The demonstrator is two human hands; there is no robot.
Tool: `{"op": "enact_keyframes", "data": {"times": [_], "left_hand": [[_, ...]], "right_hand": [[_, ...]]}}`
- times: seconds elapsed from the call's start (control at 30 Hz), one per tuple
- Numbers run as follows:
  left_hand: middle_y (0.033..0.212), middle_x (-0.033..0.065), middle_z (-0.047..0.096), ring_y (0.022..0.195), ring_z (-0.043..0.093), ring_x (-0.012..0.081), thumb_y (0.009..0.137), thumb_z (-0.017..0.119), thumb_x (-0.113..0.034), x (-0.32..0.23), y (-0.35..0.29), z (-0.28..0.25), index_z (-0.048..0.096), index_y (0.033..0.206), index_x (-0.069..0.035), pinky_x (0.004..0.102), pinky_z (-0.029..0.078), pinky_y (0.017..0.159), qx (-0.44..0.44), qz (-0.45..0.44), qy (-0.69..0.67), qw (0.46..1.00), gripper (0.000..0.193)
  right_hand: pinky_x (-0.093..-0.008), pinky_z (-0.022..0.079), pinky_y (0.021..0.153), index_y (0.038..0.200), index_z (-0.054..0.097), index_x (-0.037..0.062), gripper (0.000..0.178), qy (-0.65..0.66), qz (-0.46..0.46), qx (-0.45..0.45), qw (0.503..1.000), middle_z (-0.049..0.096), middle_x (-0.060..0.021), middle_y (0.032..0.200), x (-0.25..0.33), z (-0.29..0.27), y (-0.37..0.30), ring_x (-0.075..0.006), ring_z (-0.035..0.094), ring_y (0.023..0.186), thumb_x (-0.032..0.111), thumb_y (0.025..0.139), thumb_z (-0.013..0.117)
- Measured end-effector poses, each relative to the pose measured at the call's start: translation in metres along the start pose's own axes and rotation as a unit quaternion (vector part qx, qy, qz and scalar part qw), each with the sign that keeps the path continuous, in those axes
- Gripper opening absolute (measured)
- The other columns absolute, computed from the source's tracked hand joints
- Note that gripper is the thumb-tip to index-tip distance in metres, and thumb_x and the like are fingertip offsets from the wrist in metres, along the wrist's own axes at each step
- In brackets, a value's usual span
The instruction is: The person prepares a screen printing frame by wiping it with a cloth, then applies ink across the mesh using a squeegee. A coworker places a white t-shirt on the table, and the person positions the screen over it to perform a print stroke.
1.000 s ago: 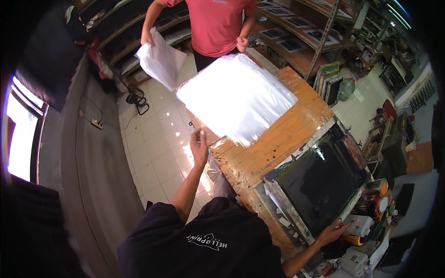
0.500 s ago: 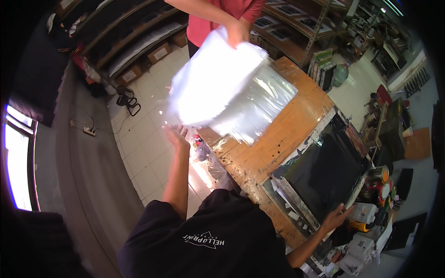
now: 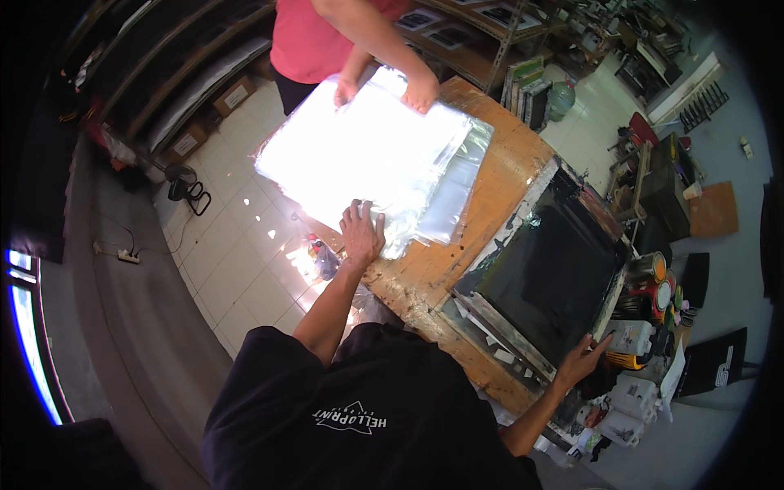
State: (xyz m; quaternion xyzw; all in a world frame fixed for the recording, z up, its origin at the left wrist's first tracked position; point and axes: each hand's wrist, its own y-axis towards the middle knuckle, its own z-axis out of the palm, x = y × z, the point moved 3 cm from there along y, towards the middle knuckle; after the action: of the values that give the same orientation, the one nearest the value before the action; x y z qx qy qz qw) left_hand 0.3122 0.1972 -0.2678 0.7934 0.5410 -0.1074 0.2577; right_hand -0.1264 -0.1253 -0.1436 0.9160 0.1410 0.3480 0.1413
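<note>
A pile of clear plastic sheets or sleeves (image 3: 445, 216), glaring white in the light, lies on the wooden table (image 3: 420, 286). My left hand (image 3: 362, 233) rests on its near edge, fingers laid out flat and holding nothing. On the right of the table sits a screen-printing frame (image 3: 563, 269) with a dark, glossy middle and paint-smeared borders. Beside its near right corner is my right hand (image 3: 578, 363), fingers spread; whether it touches the frame I cannot tell. Across the table, a co-worker in a red shirt (image 3: 306, 45) has both hands on the pile.
Paint cans (image 3: 657, 282) and white plastic containers (image 3: 629, 400) crowd the right side by the frame. Metal shelves (image 3: 457, 57) stand at the back. A black fan (image 3: 184, 184) is on the tiled floor at left, and a plastic bag (image 3: 371, 304) hangs by the table's near edge.
The co-worker's white sheet, blurred in the air before, is down on the pile. My left hand has come from beside the table onto the pile's edge. My right hand stays by the frame.
</note>
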Motion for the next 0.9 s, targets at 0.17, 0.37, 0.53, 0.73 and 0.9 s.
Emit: {"op": "enact_keyframes", "data": {"times": [0.17, 0.37, 0.53, 0.73, 0.9], "left_hand": [[0.137, 0.0179, 0.046, 0.124, 0.043, 0.0387, 0.095, 0.06, -0.03, 0.008, 0.0, 0.003, 0.054, 0.129, -0.004, 0.0518, 0.036, 0.103, 0.044, -0.023, -0.035, 0.998, 0.043], [0.146, 0.0276, 0.038, 0.136, 0.037, 0.0438, 0.091, 0.065, -0.039, 0.057, -0.002, -0.012, 0.052, 0.135, -0.003, 0.0568, 0.03, 0.112, -0.169, -0.146, -0.123, 0.967, 0.058], [0.147, 0.0311, 0.034, 0.139, 0.031, 0.052, 0.086, 0.066, -0.055, 0.028, -0.009, -0.009, 0.046, 0.145, -0.015, 0.0717, 0.017, 0.112, -0.004, -0.162, 0.086, 0.983, 0.075], [0.143, 0.0291, 0.038, 0.136, 0.032, 0.0512, 0.087, 0.065, -0.054, 0.009, -0.005, -0.005, 0.048, 0.144, -0.013, 0.0721, 0.019, 0.109, 0.031, -0.195, 0.082, 0.977, 0.073], [0.153, 0.03, 0.025, 0.144, 0.019, 0.0505, 0.092, 0.06, -0.054, 0.005, -0.007, 0.001, 0.038, 0.151, -0.01, 0.0689, 0.012, 0.114, 0.019, -0.129, 0.044, 0.99, 0.077]], "right_hand": [[-0.0396, 0.049, 0.082, 0.154, 0.032, -0.0009, 0.057, -0.018, -0.006, -0.022, 1.0, 0.064, -0.0236, 0.109, -0.027, -0.005, -0.008, -0.0316, 0.064, 0.095, 0.021, 0.105, 0.051], [-0.0392, 0.049, 0.088, 0.156, 0.029, 0.0017, 0.059, 0.025, 0.046, -0.016, 0.999, 0.061, -0.0284, 0.122, -0.011, -0.005, -0.019, -0.0319, 0.063, 0.104, 0.028, 0.107, 0.049], [-0.0414, 0.05, 0.087, 0.157, 0.026, 0.0047, 0.059, 0.044, 0.073, -0.005, 0.996, 0.061, -0.0268, 0.118, -0.028, 0.004, -0.021, -0.0337, 0.064, 0.103, 0.018, 0.105, 0.05], [-0.0375, 0.048, 0.077, 0.158, 0.027, 0.0072, 0.062, 0.035, 0.026, -0.018, 0.999, 0.063, -0.0179, 0.103, -0.041, 0.026, -0.019, -0.0258, 0.061, 0.09, 0.032, 0.106, 0.05], [-0.0346, 0.047, 0.072, 0.158, 0.028, 0.0071, 0.061, 0.009, 0.018, 0.002, 1.0, 0.06, -0.0141, 0.102, -0.044, 0.039, -0.017, -0.0219, 0.057, 0.086, 0.032, 0.106, 0.05]]}}
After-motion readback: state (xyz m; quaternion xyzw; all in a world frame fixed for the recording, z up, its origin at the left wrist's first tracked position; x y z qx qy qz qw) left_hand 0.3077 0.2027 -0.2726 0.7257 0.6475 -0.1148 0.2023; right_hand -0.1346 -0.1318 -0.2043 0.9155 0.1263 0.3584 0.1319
